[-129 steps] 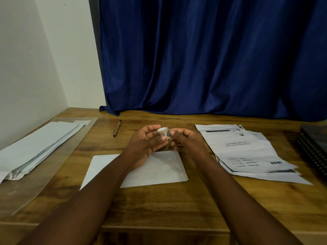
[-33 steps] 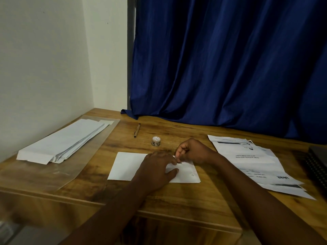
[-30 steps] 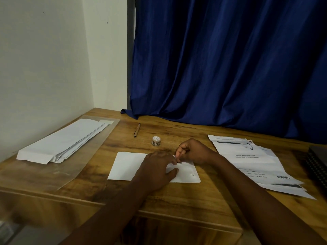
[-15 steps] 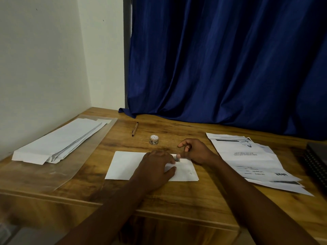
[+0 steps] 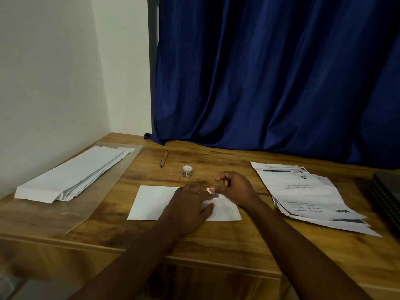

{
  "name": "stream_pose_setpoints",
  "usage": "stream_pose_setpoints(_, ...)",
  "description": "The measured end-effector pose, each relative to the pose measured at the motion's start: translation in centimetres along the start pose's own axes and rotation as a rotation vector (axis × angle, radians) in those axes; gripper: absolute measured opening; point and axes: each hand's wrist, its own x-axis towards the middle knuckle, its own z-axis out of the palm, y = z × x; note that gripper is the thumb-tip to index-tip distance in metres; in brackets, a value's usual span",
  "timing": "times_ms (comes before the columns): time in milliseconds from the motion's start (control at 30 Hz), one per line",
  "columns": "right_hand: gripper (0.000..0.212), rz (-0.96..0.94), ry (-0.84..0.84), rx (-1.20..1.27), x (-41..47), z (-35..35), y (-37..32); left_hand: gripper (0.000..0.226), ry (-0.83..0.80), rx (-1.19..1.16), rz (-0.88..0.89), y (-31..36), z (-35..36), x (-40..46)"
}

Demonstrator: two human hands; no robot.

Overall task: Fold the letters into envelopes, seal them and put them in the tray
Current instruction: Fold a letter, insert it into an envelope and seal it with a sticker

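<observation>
Flat on the white rectangular paper envelope (image 5: 151,202) near the front edge of the wooden desk (image 5: 216,241): left hand (image 5: 188,210), fingers straight, pressing. Beside it, right hand (image 5: 236,189), thumb down on a small sticker (image 5: 215,194) at the envelope's far edge, other fingers loosely curled. Clear plastic tray (image 5: 104,191) with stacked white envelopes (image 5: 71,174) at the left edge; printed letters (image 5: 303,191) at the right; small sticker roll (image 5: 187,171) behind.

Both forearms are bare, with no sleeves; the left hand (image 5: 190,204) and right hand (image 5: 237,189) are bare too.

White envelope (image 5: 151,202), blue curtain (image 5: 270,83)
</observation>
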Motion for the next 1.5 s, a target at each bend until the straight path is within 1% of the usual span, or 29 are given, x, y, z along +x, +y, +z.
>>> stream_pose_setpoints(100, 0.036, 0.008, 0.04, -0.001, -0.3, 0.2, -0.1, 0.043, 0.003, -0.006, 0.016, 0.1, 0.0, -0.1)
stream_pose_setpoints(200, 0.014, -0.008, 0.092, -0.037, -0.5, 0.4, -0.1, 0.039, 0.026, -0.036, -0.016, 0.3, -0.1, -0.2)
stream_pose_setpoints(233, 0.012, -0.008, 0.106, -0.027, -0.7, 0.3, -0.1, 0.042, 0.046, -0.019, -0.031, 0.5, -0.2, -0.3)
stream_pose_setpoints(267, 0.015, -0.003, 0.12, -0.001, -0.9, 0.1, -0.1, 0.048, 0.046, 0.008, -0.054, 0.7, -0.3, -0.3)
stream_pose_setpoints(367, 0.023, 0.012, 0.153, 0.15, -1.4, -0.3, -0.1, 0.063, -0.024, 0.047, -0.149, 1.0, -0.6, -0.3)
stream_pose_setpoints(500, 0.028, 0.093, 0.175, 0.348, -1.9, -1.3, -0.6, 0.07, 0.001, 0.048, -0.143, 1.1, -0.7, -0.2)
stream_pose_setpoints(600, 0.03, 0.205, 0.053, 0.509, -2.3, -3.0, -1.7, 0.074, 0.043, 0.096, -0.098, 1.4, -1.0, -0.4)
stream_pose_setpoints(667, 0.033, 0.214, -0.051, 0.544, -2.6, -4.6, -2.6, 0.076, 0.077, 0.113, -0.054, 1.7, -1.2, -0.5)
stream_pose_setpoints(767, 0.036, 0.083, -0.237, 0.407, -2.3, -7.0, -4.2, 0.077, 0.106, 0.13, -0.027, 2.1, -1.4, -0.7)
stream_pose_setpoints(833, 0.028, -0.028, -0.363, 0.209, -1.6, -8.1, -5.6, 0.078, 0.123, 0.136, -0.026, 2.3, -1.6, -0.9)
stream_pose_setpoints(900, 0.027, -0.103, -0.5, -0.03, -0.9, -8.3, -6.8, 0.078, 0.151, 0.149, -0.002, 2.4, -1.6, -1.1)
stream_pose_setpoints(967, 0.03, -0.118, -0.615, -0.217, -0.3, -7.6, -7.8, 0.076, 0.185, 0.164, 0.035, 2.4, -1.6, -1.2)
stream_pose_setpoints(1067, 0.035, -0.122, -0.678, -0.374, 0.1, -6.0, -8.9, 0.074, 0.221, 0.195, 0.063, 2.4, -1.6, -1.4)
stream_pose_setpoints(1133, 0.038, -0.132, -0.658, -0.401, 0.2, -5.2, -9.0, 0.069, 0.257, 0.187, 0.084, 2.4, -1.7, -1.5)
stream_pose_setpoints(1233, 0.036, -0.117, -0.575, -0.346, -0.3, -6.0, -8.2, 0.058, 0.358, 0.102, 0.117, 2.5, -2.0, -1.9)
stream_pose_setpoints(1367, 0.021, -0.009, -0.369, -0.074, -3.0, -11.4, -5.4, 0.059, 0.498, -0.019, 0.158, 2.7, -2.5, -2.2)
stream_pose_setpoints(1433, 0.025, 0.043, -0.252, 0.067, -4.9, -14.9, -3.4, 0.061, 0.502, -0.054, 0.182, 3.1, -2.2, -1.8)
stream_pose_setpoints(1500, 0.021, 0.089, -0.13, 0.14, -7.2, -18.3, -1.6, 0.063, 0.45, -0.085, 0.197, 4.5, -1.1, -1.0)
